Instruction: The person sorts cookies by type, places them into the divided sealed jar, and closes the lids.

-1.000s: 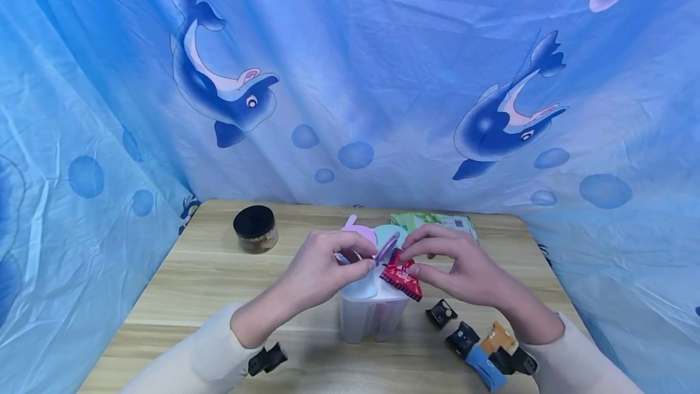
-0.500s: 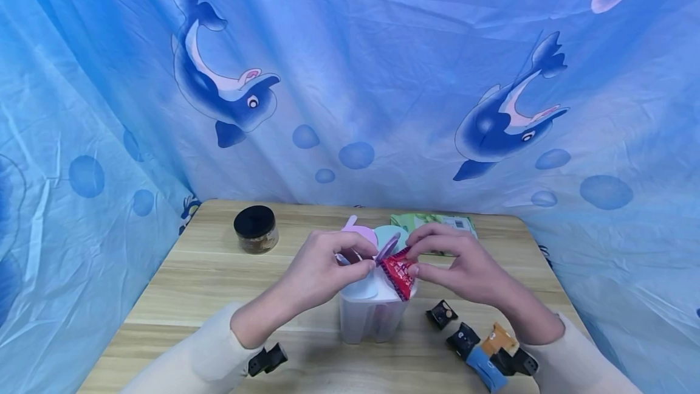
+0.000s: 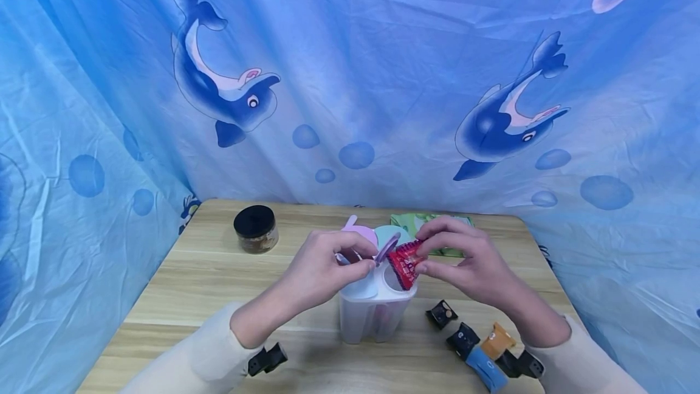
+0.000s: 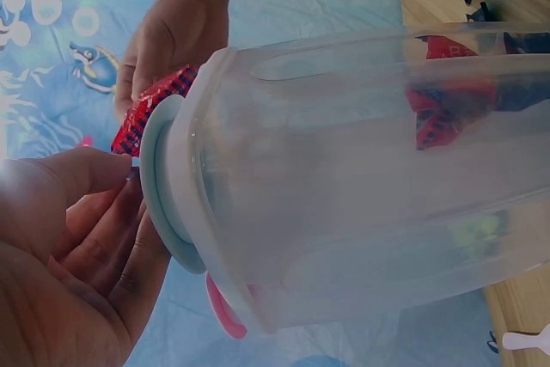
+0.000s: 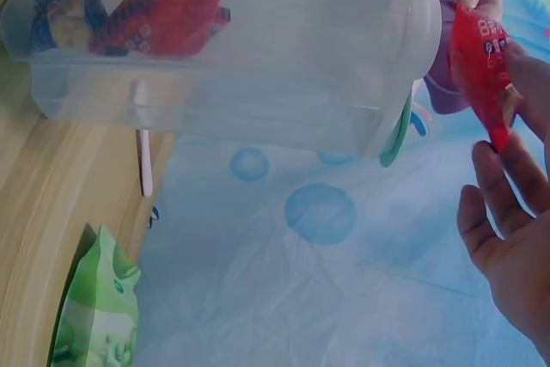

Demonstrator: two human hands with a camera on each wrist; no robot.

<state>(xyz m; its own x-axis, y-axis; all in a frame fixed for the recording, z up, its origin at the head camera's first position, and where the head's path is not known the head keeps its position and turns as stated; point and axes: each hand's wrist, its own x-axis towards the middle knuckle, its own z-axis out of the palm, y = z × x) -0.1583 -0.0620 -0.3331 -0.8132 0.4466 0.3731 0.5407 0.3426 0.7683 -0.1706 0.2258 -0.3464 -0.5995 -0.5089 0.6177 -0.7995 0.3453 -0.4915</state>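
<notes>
A clear plastic container (image 3: 363, 321) with several round coloured flip lids stands at the middle of the table. My left hand (image 3: 319, 266) pinches the edge of its purple lid (image 3: 389, 248) and holds it raised, beside a round opening. In my right hand (image 3: 467, 254), thumb and fingers grip a small red snack packet (image 3: 404, 265) over that opening, close to the lid. The right wrist view shows the red packet (image 5: 483, 70) hanging tilted between fingertips and thumb. Inside the container lie red packets (image 5: 163, 15) and a dark one (image 5: 69, 10).
Right of the container lie two black packets (image 3: 441, 314), an orange packet (image 3: 497, 339) and a blue packet (image 3: 485, 369). A jar with a black lid (image 3: 254, 221) stands back left. A green bag (image 3: 404, 221) and a pale stick-like handle (image 5: 144, 152) lie behind the container.
The right hand has turned the red packet and drawn it slightly right and up, so the round opening shows more. My left hand stays at the purple lid.
</notes>
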